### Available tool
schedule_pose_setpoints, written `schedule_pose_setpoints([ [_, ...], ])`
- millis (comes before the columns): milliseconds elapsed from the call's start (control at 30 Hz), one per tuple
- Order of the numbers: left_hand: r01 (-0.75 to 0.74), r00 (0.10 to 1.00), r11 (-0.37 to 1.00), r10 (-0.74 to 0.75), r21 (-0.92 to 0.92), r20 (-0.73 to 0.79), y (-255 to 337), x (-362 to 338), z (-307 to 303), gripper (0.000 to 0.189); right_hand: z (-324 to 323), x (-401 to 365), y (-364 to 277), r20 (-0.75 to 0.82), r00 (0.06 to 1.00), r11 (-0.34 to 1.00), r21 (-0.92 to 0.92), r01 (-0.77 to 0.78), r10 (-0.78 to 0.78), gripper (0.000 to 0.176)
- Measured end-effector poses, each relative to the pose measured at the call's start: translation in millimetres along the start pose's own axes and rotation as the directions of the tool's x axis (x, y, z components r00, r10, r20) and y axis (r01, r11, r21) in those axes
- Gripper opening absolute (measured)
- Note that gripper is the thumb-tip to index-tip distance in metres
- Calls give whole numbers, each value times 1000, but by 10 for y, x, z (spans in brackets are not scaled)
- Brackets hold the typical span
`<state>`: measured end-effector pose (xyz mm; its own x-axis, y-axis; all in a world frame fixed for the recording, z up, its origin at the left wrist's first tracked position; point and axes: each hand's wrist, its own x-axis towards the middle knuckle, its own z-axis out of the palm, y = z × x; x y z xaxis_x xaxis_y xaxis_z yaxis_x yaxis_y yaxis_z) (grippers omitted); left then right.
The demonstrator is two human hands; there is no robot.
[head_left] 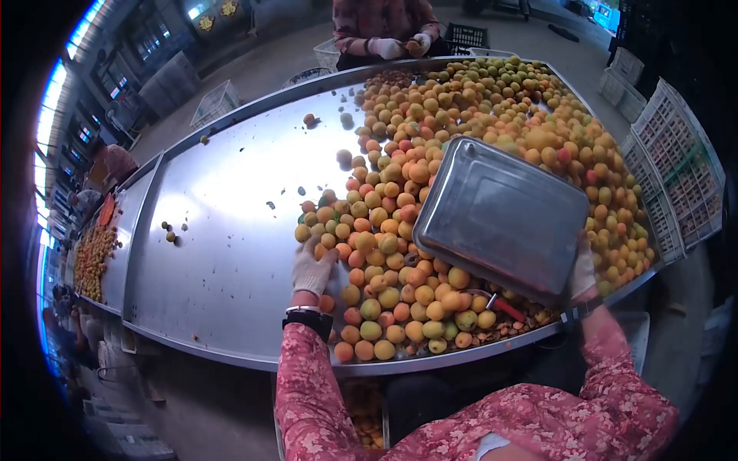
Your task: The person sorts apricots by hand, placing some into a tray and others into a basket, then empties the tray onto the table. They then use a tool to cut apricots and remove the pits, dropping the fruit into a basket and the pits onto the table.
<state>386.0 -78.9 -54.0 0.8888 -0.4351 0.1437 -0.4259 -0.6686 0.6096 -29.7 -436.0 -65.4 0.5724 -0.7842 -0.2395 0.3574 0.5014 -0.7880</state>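
Observation:
My right hand (583,266), in a white glove, grips the right edge of a rectangular metal tray (503,215). The tray is tilted over the apricots, its broad flat face towards me. My left hand (313,269), also gloved, rests at the left edge of the pile of apricots (388,243), fingers stretched out and touching the fruit. Below the tray lies a red-handled tool (507,309) with a curved metal end, beside small brown pieces (503,332) that look like pits. The fingers of my right hand are partly hidden by the tray.
The metal table (223,253) has a raised rim and some stray fruit and leaf bits. Across it, a person with gloved hands (400,48) holds something small. White crates (676,165) stand at the right. Another table with apricots (94,257) is at the far left.

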Motion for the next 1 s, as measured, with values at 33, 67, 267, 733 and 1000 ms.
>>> schedule_pose_setpoints([
  [33,116,982,992,-108,-51,152,-17,55,28,61,24,-8,-3,0,1000,1000,5,4,-4,78],
  [67,124,975,992,-127,26,182,-7,60,104,65,50,-16,-7,-2,1000,1000,10,7,-7,78],
  [267,159,931,973,-92,-166,354,46,-31,373,55,195,-78,-20,7,1000,1000,24,-13,12,78],
  [733,-366,918,930,364,-18,158,1206,-710,181,20,174,-99,-28,39,999,1000,-17,9,-8,77],
  [1000,-512,857,857,504,-66,-108,919,-851,105,11,127,-43,11,11,1000,1000,17,6,-6,74],
])
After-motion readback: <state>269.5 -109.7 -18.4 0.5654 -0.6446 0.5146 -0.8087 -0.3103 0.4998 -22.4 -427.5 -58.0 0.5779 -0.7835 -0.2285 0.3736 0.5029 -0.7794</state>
